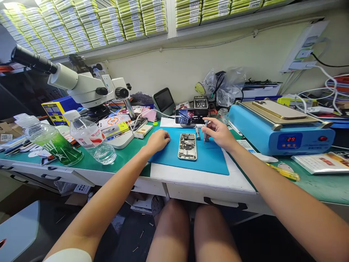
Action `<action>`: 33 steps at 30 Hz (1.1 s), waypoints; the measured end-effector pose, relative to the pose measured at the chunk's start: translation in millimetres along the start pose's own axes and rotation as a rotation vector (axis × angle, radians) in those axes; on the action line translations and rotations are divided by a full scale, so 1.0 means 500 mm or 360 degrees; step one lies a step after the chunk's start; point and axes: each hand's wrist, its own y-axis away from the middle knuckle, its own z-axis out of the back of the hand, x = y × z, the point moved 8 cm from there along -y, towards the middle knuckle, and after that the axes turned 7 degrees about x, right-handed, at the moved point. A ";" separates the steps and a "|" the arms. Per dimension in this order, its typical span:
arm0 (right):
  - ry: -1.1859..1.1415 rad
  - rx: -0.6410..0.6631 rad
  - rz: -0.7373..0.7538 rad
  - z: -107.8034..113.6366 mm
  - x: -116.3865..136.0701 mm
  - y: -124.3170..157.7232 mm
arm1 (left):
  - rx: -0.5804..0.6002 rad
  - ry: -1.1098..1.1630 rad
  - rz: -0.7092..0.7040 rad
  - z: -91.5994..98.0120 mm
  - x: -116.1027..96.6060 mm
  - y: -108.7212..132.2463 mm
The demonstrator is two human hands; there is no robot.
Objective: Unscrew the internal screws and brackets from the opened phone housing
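Observation:
An opened phone (187,147) lies on a blue work mat (212,163), its back off and the inner parts showing. To its right, my right hand (220,134) grips a slim grey screwdriver (206,131) between thumb and fingers. The driver stands nearly upright, tip down, apart from the phone. A second short grey tool (197,133) stands between the driver and the phone. On the mat's left side rests my left hand (158,141), fingers loosely bent with a gap showing and nothing visible in them. Its underside is hidden.
Behind the mat a propped phone (189,116) shows a video. A blue heating plate (280,127) carrying a gold phone (276,110) stands right. Two bottles, a green one (58,145) and a clear one (94,140), and a microscope (81,85) stand left. A yellow cutter (285,171) lies near the front right.

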 end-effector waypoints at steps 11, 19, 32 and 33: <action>0.0073 -0.0002 -0.0068 0.008 -0.007 0.000 | 0.0034 0.0476 -0.0075 0.000 -0.018 0.044; 0.0269 0.0163 -0.0007 -0.018 0.003 0.004 | 0.0241 0.0937 -0.0175 -0.052 -0.053 0.095; 0.0943 0.0342 0.0077 -0.037 0.003 0.010 | 0.0267 0.1143 -0.0214 -0.066 -0.052 0.080; 0.0981 0.0344 0.0059 -0.036 0.001 0.010 | 0.0277 0.1145 -0.0218 -0.067 -0.054 0.082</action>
